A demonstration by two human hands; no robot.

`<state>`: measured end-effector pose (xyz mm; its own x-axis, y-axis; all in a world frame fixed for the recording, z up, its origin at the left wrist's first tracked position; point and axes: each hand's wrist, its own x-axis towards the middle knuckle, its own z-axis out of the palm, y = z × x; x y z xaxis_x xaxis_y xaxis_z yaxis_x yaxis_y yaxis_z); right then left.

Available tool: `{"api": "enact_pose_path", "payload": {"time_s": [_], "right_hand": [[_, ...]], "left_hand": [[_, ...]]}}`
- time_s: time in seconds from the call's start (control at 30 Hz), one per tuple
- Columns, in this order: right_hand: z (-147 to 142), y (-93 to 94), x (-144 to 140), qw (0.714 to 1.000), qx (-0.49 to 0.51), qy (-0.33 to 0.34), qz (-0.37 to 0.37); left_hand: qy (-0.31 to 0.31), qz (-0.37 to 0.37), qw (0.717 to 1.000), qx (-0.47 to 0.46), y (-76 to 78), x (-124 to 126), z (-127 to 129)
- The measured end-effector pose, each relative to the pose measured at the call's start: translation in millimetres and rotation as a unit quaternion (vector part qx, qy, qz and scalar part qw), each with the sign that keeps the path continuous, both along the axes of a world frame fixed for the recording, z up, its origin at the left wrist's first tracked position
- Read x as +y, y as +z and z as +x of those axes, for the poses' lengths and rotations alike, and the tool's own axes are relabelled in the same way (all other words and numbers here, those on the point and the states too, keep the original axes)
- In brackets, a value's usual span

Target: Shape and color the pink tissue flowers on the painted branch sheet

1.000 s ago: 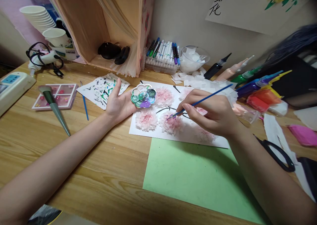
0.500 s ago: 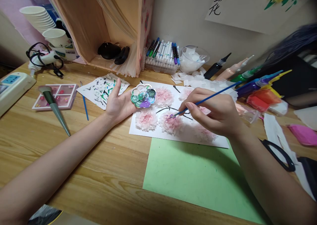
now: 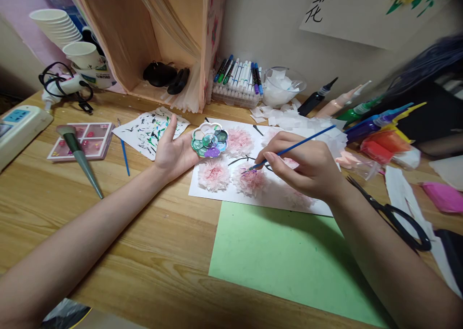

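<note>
Your right hand (image 3: 307, 167) pinches blue brush (image 3: 289, 149), tip touching middle pink paper flower (image 3: 249, 180) on white sheet (image 3: 275, 198). Your left hand (image 3: 173, 150) cradles flower-shaped palette (image 3: 210, 140), fingers loosely cupped. Purple dabs on one bloom only; the others look unpainted.

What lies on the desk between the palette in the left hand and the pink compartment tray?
In the head view, between the palette and the tray lie a paint-smeared paper and a blue brush; the left hand overlaps the paper.
</note>
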<state>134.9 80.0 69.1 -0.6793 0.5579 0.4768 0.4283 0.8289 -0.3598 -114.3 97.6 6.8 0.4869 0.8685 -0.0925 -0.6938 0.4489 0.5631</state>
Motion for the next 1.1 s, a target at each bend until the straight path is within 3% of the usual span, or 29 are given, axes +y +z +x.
{"api": "enact_pose_path", "payload": {"time_s": [0.57,1.1], "right_hand": [[5.1,1.0,1.1,0.999,0.023,-0.016,-0.031],[-0.2,-1.6,0.3,1.000,0.026,-0.013,-0.001]], "left_hand": [[0.003,-0.001,1.000,-0.002,0.7,0.0,0.6],[-0.002,-0.001,1.000,-0.005,-3.5,1.0,-1.6]]}}
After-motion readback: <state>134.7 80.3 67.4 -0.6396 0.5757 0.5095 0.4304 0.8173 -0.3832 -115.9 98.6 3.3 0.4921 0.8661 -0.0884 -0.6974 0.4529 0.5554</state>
